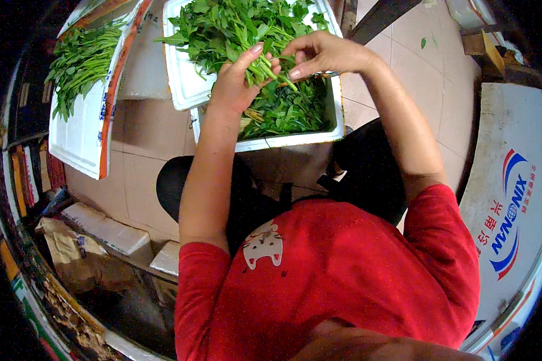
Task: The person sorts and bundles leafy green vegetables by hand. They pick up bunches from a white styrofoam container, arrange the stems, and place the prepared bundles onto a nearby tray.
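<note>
My left hand [244,79] grips a small bunch of leafy green stems [263,68], with the cut ends pointing down to the right. Close beside those ends is my right hand [318,56], thumb and forefinger curled near the stems. Whether it pinches a strand or a stem is too small to tell, and a thin object shows partly beneath it. Under both hands stands a white foam box [293,143] with loose greens [293,110] inside. A white foam lid [180,85] lies across its far part, carrying a heap of leafy greens [226,27].
To the left, another white foam lid [79,140] with an orange edge holds greens [90,58] laid in a row. A large white panel with printing [501,180] stands at the right. Foam blocks [108,228] and a brown paper bag [72,248] sit at lower left.
</note>
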{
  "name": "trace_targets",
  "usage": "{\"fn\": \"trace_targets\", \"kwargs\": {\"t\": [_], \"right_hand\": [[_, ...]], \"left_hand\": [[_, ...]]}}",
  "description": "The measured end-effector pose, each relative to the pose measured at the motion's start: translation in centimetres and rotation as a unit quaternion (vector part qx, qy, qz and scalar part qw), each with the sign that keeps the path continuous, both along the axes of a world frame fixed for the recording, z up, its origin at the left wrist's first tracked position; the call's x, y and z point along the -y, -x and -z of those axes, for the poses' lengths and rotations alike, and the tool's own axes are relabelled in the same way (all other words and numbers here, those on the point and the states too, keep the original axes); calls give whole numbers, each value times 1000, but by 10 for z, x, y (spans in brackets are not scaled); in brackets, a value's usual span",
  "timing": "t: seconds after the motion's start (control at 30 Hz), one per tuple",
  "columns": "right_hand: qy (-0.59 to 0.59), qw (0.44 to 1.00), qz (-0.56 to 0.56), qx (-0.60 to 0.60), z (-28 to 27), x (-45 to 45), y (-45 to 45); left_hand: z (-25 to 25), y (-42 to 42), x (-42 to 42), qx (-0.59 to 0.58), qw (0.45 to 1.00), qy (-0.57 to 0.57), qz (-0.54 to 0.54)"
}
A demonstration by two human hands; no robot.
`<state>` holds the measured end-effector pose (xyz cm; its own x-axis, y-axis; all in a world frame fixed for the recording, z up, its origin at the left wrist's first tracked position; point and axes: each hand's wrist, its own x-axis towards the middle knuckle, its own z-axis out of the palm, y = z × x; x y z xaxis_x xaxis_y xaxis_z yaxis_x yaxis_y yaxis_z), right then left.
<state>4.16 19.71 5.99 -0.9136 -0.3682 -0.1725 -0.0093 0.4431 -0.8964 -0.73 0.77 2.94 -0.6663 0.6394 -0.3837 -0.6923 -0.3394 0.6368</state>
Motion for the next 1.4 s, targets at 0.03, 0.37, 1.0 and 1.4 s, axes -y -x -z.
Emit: {"fn": "trace_targets", "kwargs": {"t": [0.03, 0.37, 1.0, 1.4], "right_hand": [[-20, 999, -10, 33, 0, 1, -1], [-96, 990, 59, -86, 21, 7, 20], [-1, 998, 54, -10, 14, 76, -21], [-120, 969, -214, -10, 16, 46, -13]], "left_hand": [[-1, -1, 1, -1, 1000, 6, 3], [3, -5, -1, -103, 974, 94, 181], [-11, 26, 4, 4, 970, -208, -126], [21, -4, -8, -15, 999, -1, -37]]}}
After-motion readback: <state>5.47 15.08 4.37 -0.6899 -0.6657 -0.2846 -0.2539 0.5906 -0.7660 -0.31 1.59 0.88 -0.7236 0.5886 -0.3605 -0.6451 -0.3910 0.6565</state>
